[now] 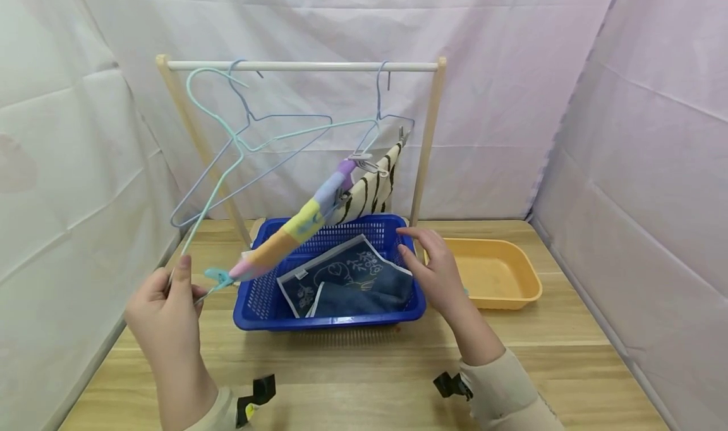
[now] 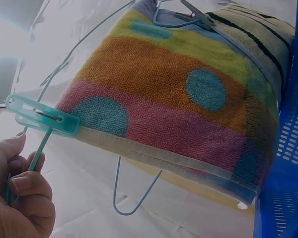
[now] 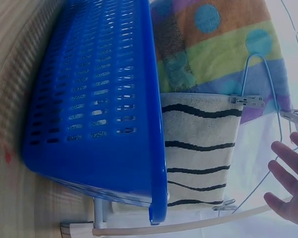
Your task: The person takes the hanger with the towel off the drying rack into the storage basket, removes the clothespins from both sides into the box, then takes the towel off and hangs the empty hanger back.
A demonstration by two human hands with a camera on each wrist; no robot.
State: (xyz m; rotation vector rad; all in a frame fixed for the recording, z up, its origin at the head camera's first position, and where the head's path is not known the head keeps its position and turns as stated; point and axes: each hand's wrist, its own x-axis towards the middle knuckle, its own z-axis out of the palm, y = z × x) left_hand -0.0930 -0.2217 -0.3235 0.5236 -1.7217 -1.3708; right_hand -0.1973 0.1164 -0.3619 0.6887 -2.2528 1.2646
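My left hand (image 1: pixel 170 311) grips the lower left corner of a mint-green wire hanger (image 1: pixel 226 127), held tilted in front of the rack. A striped multicolour towel (image 1: pixel 309 219) with blue dots hangs from it. One towel corner is pinched by a teal clothespin (image 2: pixel 44 119) beside my left fingers; a grey clothespin (image 1: pixel 361 158) holds the far corner. My right hand (image 1: pixel 440 276) is raised by the right rim of a blue basket (image 1: pixel 335 321), fingers spread and nothing held. Folded inside that basket is a dark blue cloth (image 1: pixel 349 276) with drawn patterns.
A drying rack's white bar (image 1: pixel 318 66) carries a bare blue hanger (image 1: pixel 292 115) at left. At right, another blue hanger holds a cream cloth (image 3: pixel 201 129) with black wavy stripes, clipped by grey clothespins. A yellow tray (image 1: pixel 500 303) stands right of the basket. White curtains surround the wooden table.
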